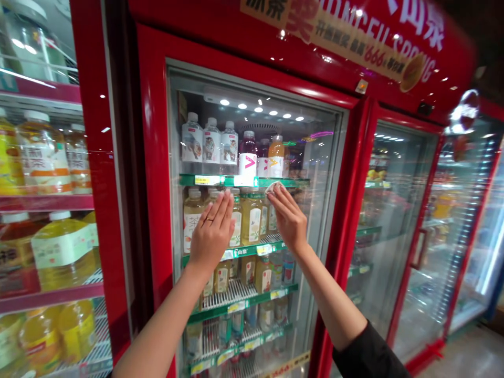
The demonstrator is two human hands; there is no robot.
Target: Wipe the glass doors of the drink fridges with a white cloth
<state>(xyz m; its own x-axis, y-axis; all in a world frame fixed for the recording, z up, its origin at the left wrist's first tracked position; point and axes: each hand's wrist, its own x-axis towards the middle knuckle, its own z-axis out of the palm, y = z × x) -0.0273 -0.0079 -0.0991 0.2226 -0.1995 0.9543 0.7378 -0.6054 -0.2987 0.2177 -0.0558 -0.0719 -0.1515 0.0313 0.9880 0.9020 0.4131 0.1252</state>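
Note:
My left hand (213, 231) is raised in front of the glass door (311, 236) of a red drinks fridge, its fingers stretched out flat and a ring on one finger. Nothing shows in it. To its right, my right hand (290, 218) presses a crumpled whitish cloth (271, 187) at the glass with its fingertips. Most of the cloth is covered by the fingers. Behind the pane, bottles with tiger labels (211, 144) stand on the top shelf beside purple and orange juice bottles (276, 157). Pale yellow tea bottles (252, 218) fill the shelf behind my hands.
The red door frame (155, 173) surrounds the glass. On the left, another fridge holds large drink bottles (43, 152). More glass-fronted fridges stand to the right, one with a door handle (419, 249). A lettered red sign panel (354, 42) runs overhead.

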